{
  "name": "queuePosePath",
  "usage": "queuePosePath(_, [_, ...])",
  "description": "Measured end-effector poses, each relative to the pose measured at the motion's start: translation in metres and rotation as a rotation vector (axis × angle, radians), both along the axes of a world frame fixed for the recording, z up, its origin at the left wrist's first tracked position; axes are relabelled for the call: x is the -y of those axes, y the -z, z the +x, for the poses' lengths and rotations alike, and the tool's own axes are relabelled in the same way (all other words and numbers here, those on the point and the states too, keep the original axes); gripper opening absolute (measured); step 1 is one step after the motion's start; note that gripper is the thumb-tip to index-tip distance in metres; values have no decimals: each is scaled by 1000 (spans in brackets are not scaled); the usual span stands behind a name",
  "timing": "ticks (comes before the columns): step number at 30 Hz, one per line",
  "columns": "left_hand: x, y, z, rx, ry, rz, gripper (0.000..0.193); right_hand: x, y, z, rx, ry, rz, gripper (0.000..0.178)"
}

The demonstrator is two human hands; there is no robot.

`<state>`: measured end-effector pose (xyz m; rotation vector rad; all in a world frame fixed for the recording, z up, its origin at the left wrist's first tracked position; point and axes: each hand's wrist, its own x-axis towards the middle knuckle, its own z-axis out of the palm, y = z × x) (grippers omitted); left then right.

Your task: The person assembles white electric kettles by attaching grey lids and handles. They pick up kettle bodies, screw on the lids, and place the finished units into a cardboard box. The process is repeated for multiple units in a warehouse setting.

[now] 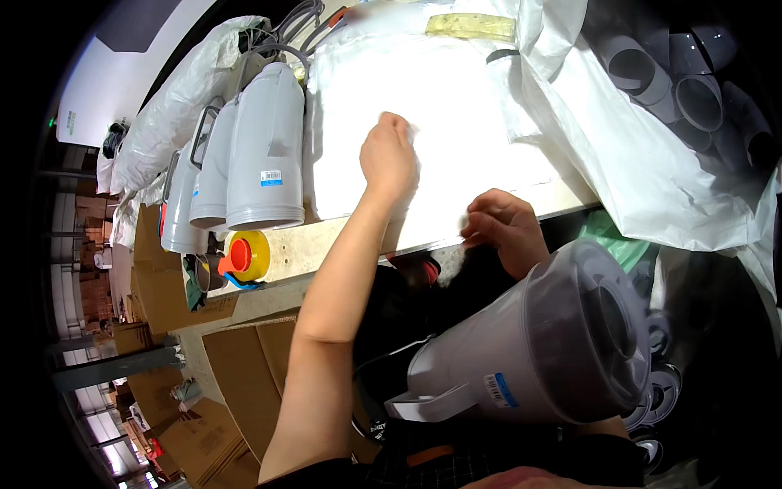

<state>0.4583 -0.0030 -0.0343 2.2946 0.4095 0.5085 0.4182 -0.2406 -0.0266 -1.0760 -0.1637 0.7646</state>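
Observation:
My left hand [388, 160] is closed, fingers curled, over the brightly lit white plastic sheeting [350, 98] on the table. Glare hides whatever its fingertips may hold. Near the table's front edge, my right hand [511, 236] has its fingers bent in toward the thumb; what they pinch, if anything, cannot be made out. A large grey pitcher [481, 359] with a translucent lid [599, 318] leans tilted against my body, its handle [432, 405] toward me and a blue-and-white label on its side. The pitcher hides my right forearm.
Several grey pitchers [269, 147] stand at the table's left, beside a yellow tape roll [259, 254] with red on it. White plastic [603, 163] drapes over the right edge; grey pitcher bodies [699, 102] lie beyond. Cardboard boxes [244, 367] stand below left, round lids [664, 391] lower right.

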Motion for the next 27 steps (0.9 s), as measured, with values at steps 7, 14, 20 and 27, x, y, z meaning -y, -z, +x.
queuePosePath(7, [69, -57, -62, -48, 202, -770, 22, -20, 7, -5, 175, 220, 73, 51])
queuePosePath(14, [80, -76, -123, 14, 408, -487, 17, 29, -34, -18, 567, -160, -173, 38])
queuePosePath(20, [72, -154, -167, -18, 914, -1097, 8, 100, -47, -24, 825, 254, -502, 36])
queuePosePath(27, [88, -146, -195, 533, 752, -218, 12, 130, 16, -75, 868, 982, -553, 34])
